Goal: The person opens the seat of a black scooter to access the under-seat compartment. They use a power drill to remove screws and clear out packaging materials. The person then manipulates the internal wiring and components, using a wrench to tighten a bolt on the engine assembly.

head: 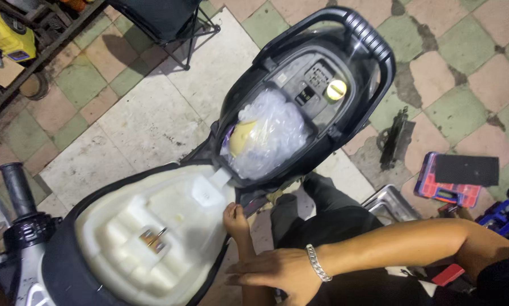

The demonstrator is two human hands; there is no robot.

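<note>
While the hinged scooter seat stands flipped open with its pale cream plastic underside facing up, the person's left hand rests against the seat's near edge beside the hinge, fingers curled on the black rim in a light grip. The right hand, with a silver chain bracelet at the wrist, lies lower in view, fingers stretched out flat and relaxed toward the seat's edge, holding nothing; whether the fingertips touch the seat cannot be told. Beyond the hinge the black under-seat storage compartment lies open, holding a crumpled clear plastic bag with a yellow object showing through at its left. A round yellow fuel cap sits in the compartment's far part, below the black rear grab rail. A black handlebar grip shows at left. On the tiled floor to the right lie a red and black parts case and a metal tray.
</note>
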